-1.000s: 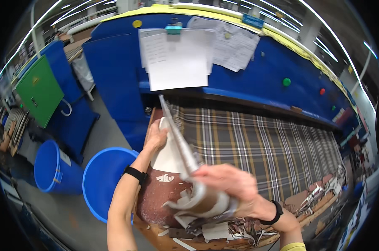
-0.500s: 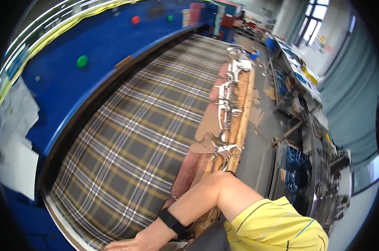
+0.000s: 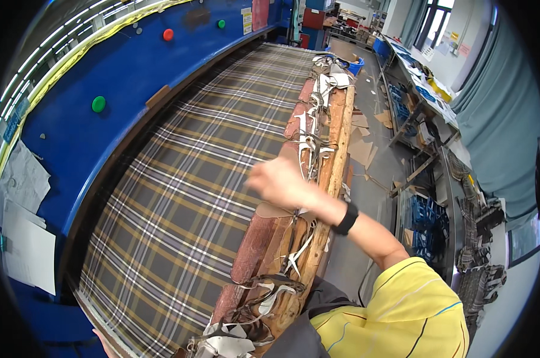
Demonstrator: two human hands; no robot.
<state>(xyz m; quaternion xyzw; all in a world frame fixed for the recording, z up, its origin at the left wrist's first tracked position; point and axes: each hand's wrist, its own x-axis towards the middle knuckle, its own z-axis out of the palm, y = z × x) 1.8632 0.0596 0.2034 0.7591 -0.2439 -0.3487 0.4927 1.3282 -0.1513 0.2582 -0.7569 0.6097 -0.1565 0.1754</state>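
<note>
Plaid fabric [image 3: 186,179] in grey, brown, white and purple lies flat across the long table. My right hand [image 3: 276,182], smeared by motion, is over the fabric's right side, beside the strip of scraps; its fingers cannot be read. A black band [image 3: 346,218] is on that wrist. Only a sliver of my left hand [image 3: 101,341] shows, at the fabric's near left corner; its fingers are mostly hidden. Along the right edge lie reddish-brown slabs [image 3: 253,247], tangled dark and white strips [image 3: 264,301] and a long wooden bar [image 3: 332,173].
A blue machine body [image 3: 132,77] with red and green buttons borders the left side. White papers [image 3: 28,241] hang on it. To the right, brown scraps [image 3: 360,149] litter the floor before a workbench [image 3: 422,89] with shelves. A blue bin [image 3: 354,67] stands at the far end.
My right hand has swung from the near left edge up and right, over the fabric's right side. A sliver of my left hand now shows. The view has shifted slightly.
</note>
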